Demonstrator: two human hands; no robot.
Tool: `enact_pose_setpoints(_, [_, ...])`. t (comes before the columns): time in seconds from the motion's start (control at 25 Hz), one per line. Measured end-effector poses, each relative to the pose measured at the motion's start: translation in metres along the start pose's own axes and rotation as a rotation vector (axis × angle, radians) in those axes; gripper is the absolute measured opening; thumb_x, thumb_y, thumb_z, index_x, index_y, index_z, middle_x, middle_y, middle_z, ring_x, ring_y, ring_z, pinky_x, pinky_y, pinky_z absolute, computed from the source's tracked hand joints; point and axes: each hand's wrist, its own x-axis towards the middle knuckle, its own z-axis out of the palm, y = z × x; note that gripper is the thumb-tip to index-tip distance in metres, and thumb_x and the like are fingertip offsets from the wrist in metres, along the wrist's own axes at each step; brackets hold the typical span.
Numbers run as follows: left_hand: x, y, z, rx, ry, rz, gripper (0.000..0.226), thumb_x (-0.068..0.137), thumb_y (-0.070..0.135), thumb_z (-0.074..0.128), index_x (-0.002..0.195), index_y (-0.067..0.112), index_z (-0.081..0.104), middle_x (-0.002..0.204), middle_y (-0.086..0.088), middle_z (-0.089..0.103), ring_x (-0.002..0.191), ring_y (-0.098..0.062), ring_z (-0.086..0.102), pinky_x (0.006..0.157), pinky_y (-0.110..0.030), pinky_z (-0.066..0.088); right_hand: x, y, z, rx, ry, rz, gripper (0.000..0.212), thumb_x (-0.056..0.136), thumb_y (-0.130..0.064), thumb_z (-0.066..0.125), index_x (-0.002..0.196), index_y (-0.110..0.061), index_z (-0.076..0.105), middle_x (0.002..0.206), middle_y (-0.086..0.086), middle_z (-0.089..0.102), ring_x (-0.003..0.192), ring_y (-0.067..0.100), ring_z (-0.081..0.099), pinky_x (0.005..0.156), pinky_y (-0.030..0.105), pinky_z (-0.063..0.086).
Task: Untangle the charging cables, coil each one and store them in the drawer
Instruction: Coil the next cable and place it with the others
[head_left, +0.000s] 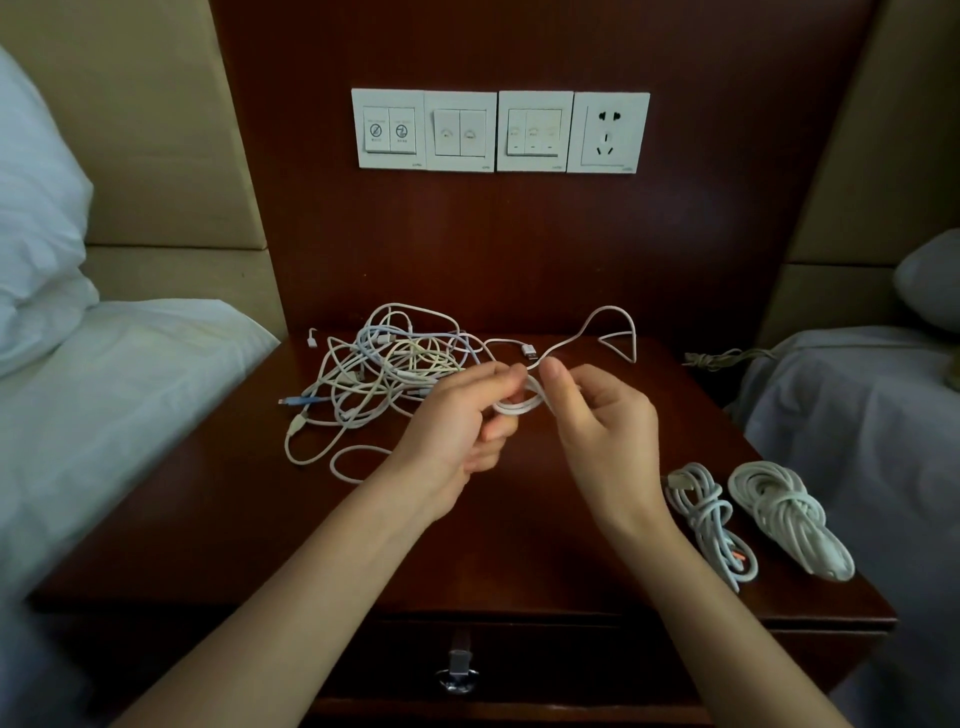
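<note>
From the head camera, both hands are held up over a dark wood table (519, 545).

The left hand (462, 421) has its fingers curled around a small loop of white cable (519, 408). The right hand (597, 421) pinches the same cable with thumb and finger, just beside the loop. Its other fingers are bent in loosely. The two hands are nearly touching.

The loose part of the cable runs away from the hands to the back of the table. It bends up in a hump there and comes back to a silver plug (531, 352) lying on the wood.

A tangle (389, 364) of white, pale yellow and pale blue cables lies at the back left of the table, just behind the left hand.

Two tied bundles lie side by side at the front right: a thin bundle (706, 514) and a fat bundle (789, 514).

The drawer (545, 660) under the table top is closed. Its metal handle (460, 670) hangs at the front.

On the wall behind are switches (460, 132) and a socket (608, 132). A bed (130, 389) with white sheets is at the left.
</note>
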Motion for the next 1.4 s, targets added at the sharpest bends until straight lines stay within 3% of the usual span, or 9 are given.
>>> enact_pose_setpoints(0.2, [0.000, 0.002, -0.005, 0.161, -0.060, 0.001, 0.029, 0.096, 0.021, 0.046, 0.069, 0.011, 0.047, 0.041, 0.005, 0.029, 0.031, -0.005, 0.018, 0.034, -0.017, 0.012, 0.003, 0.004, 0.000, 0.201, -0.053, 0.200, 0.046, 0.092, -0.023, 0.056, 0.048, -0.021, 0.046, 0.037, -0.012, 0.031, 0.036, 0.003, 0.025, 0.038, 0.015, 0.020])
enact_pose_setpoints(0.4, [0.002, 0.013, -0.041, 0.850, -0.165, 0.265, 0.036, 0.089, 0.042, 0.059, 0.077, 0.009, 0.064, 0.049, -0.001, 0.043, 0.046, -0.011, 0.037, 0.049, -0.020, 0.029, 0.006, 0.006, -0.003, 0.145, -0.383, 0.495, 0.034, 0.093, -0.026, 0.055, 0.065, -0.006, 0.059, 0.035, -0.010, 0.029, 0.032, 0.005, 0.020, 0.033, 0.017, 0.017])
enact_pose_setpoints(0.56, [-0.001, 0.026, -0.052, 0.845, -0.238, 0.374, 0.009, 0.082, 0.026, 0.066, 0.078, 0.017, 0.065, 0.045, 0.013, 0.044, 0.046, -0.002, 0.042, 0.067, -0.005, 0.038, 0.006, 0.003, -0.001, 0.052, -0.484, 0.564, 0.043, 0.091, -0.032, 0.058, 0.096, 0.011, 0.064, 0.039, -0.006, 0.029, 0.037, 0.008, 0.018, 0.036, 0.019, 0.015])
enact_pose_setpoints(0.68, [-0.001, 0.028, -0.052, 0.837, -0.332, 0.354, 0.006, 0.081, 0.012, 0.070, 0.079, 0.015, 0.066, 0.050, 0.012, 0.053, 0.051, 0.000, 0.049, 0.065, -0.005, 0.040, 0.008, 0.001, -0.004, -0.023, -0.501, 0.647, 0.043, 0.089, -0.036, 0.060, 0.098, 0.006, 0.066, 0.044, -0.004, 0.029, 0.040, 0.009, 0.017, 0.038, 0.021, 0.014])
enact_pose_setpoints(0.8, [-0.001, 0.029, -0.049, 1.018, -0.370, 0.318, 0.012, 0.085, 0.019, 0.068, 0.077, 0.028, 0.066, 0.063, 0.011, 0.063, 0.061, 0.000, 0.056, 0.066, -0.014, 0.042, 0.007, 0.000, -0.006, -0.152, -0.523, 0.700, 0.030, 0.092, -0.035, 0.056, 0.087, -0.008, 0.069, 0.044, -0.004, 0.033, 0.036, 0.008, 0.022, 0.036, 0.019, 0.019])
enact_pose_setpoints(0.92, [0.002, 0.025, -0.047, 1.229, -0.321, 0.407, 0.015, 0.087, 0.041, 0.055, 0.073, 0.038, 0.062, 0.074, 0.007, 0.068, 0.072, -0.008, 0.061, 0.071, -0.038, 0.049, 0.003, -0.002, -0.008, -0.182, -0.525, 0.635, 0.031, 0.094, -0.036, 0.054, 0.076, -0.013, 0.064, 0.033, -0.011, 0.038, 0.027, 0.004, 0.029, 0.034, 0.015, 0.022])
enact_pose_setpoints(1.04, [0.005, 0.015, -0.046, 0.955, -0.329, 0.400, 0.029, 0.087, 0.044, 0.048, 0.072, 0.023, 0.061, 0.061, -0.015, 0.053, 0.054, -0.029, 0.046, 0.052, -0.039, 0.036, 0.002, -0.005, -0.011, -0.015, -0.525, 0.557, 0.041, 0.093, -0.036, 0.053, 0.062, -0.010, 0.055, 0.036, -0.008, 0.032, 0.030, 0.004, 0.024, 0.036, 0.016, 0.018])
enact_pose_setpoints(1.2, [0.006, -0.005, -0.028, 0.295, -0.283, 0.094, 0.028, 0.088, 0.030, 0.051, 0.072, 0.007, 0.050, 0.051, 0.003, 0.034, 0.043, -0.006, 0.026, 0.043, -0.021, 0.016, 0.001, -0.005, -0.010, 0.241, -0.535, 0.549, 0.047, 0.095, -0.034, 0.047, 0.053, -0.013, 0.039, 0.037, -0.006, 0.025, 0.034, 0.006, 0.016, 0.037, 0.018, 0.012])
enact_pose_setpoints(1.4, [0.012, -0.018, -0.001, 0.085, -0.060, -0.025, 0.030, 0.097, 0.011, 0.041, 0.067, 0.012, 0.044, 0.040, 0.013, 0.027, 0.033, 0.000, 0.019, 0.034, -0.011, 0.012, 0.005, 0.001, -0.004, 0.603, -0.226, 0.644, 0.054, 0.096, -0.042, 0.041, 0.049, -0.015, 0.036, 0.034, -0.006, 0.024, 0.028, 0.004, 0.017, 0.031, 0.015, 0.014])
